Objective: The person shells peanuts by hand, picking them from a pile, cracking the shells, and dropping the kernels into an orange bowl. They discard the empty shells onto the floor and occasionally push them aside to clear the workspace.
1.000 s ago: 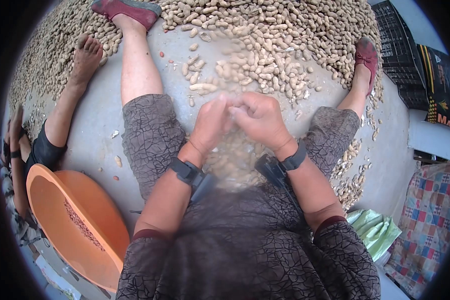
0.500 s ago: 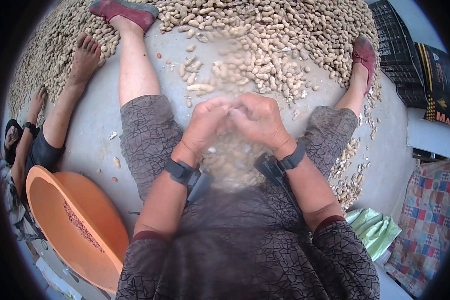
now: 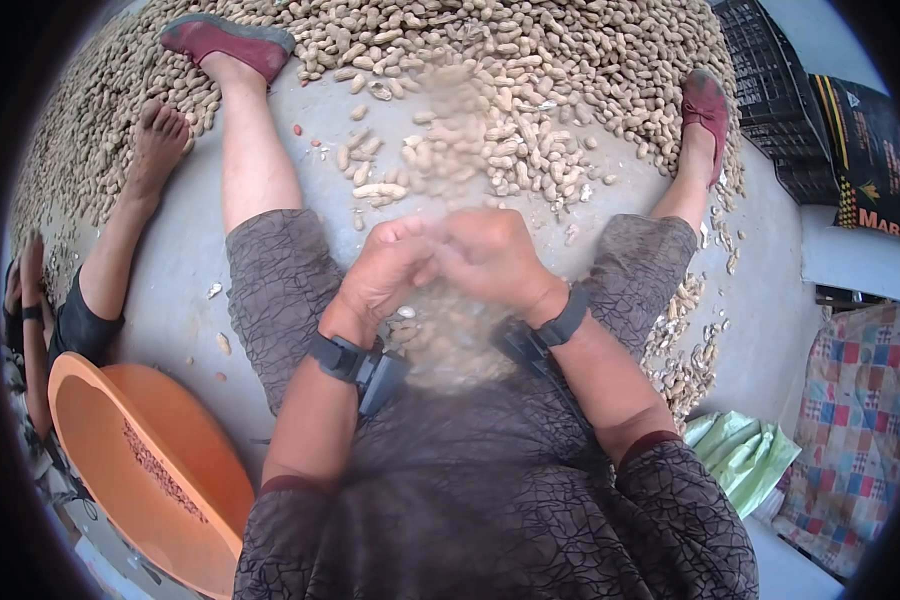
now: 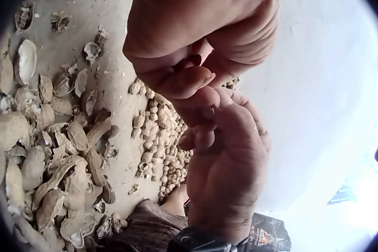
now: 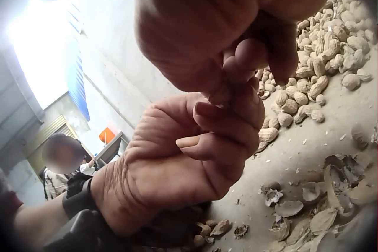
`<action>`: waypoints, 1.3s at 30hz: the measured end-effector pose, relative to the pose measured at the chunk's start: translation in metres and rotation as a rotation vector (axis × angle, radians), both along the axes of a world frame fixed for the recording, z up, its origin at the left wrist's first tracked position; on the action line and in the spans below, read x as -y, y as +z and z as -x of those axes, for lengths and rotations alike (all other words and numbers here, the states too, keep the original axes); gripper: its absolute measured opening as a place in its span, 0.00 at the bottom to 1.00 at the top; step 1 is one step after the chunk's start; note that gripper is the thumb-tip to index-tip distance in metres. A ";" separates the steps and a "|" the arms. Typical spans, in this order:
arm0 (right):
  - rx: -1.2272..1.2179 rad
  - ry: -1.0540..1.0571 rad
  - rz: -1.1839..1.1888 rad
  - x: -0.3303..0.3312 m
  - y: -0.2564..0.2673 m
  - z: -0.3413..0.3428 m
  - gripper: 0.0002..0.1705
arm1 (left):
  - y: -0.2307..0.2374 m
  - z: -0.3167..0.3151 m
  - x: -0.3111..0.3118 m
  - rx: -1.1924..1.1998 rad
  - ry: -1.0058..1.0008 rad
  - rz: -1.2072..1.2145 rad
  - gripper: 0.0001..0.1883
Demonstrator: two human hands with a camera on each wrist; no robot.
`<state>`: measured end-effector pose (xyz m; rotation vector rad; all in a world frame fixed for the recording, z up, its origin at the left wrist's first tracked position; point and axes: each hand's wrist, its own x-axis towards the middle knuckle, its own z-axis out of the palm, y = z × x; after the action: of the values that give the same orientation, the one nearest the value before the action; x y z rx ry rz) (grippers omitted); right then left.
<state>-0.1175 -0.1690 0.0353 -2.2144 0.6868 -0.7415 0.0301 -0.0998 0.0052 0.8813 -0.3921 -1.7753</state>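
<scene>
Head: worn up top, looks fwd & steeply down, mid-range, wide; both L hand [image 3: 385, 268] & R hand [image 3: 492, 256], floor [image 3: 170, 300] w/ pile [image 3: 590, 60] at its far edge, tub [image 3: 88, 425] toward its left edge.
L wrist: v. close, rolled approx. sideways; looks past L hand to R hand, shells [image 4: 65, 184] & pile behind.
R wrist: v. close, also rolled; looks past R hand to L hand, person [image 5: 56, 182] far back.
Hands: shared by all 3; head from above, wrists from opp. sides.
Pile: also in all 3, fullest from head.

"MARK" on black package [image 3: 875, 160]
</scene>
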 end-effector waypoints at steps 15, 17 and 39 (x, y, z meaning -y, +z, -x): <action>-0.064 -0.001 0.178 0.002 -0.010 -0.001 0.05 | -0.007 0.002 0.000 0.143 -0.007 -0.102 0.08; -0.088 0.015 0.173 0.001 -0.008 -0.001 0.05 | -0.006 0.002 0.000 0.157 -0.014 -0.107 0.07; -0.657 -0.507 -0.004 0.062 -0.047 0.031 0.14 | -0.017 0.001 0.000 0.261 0.188 -0.219 0.09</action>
<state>-0.1483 -0.2306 -0.0120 -2.2994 1.6062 -0.2108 0.0293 -0.0997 -0.0115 1.2700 -0.2741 -1.5536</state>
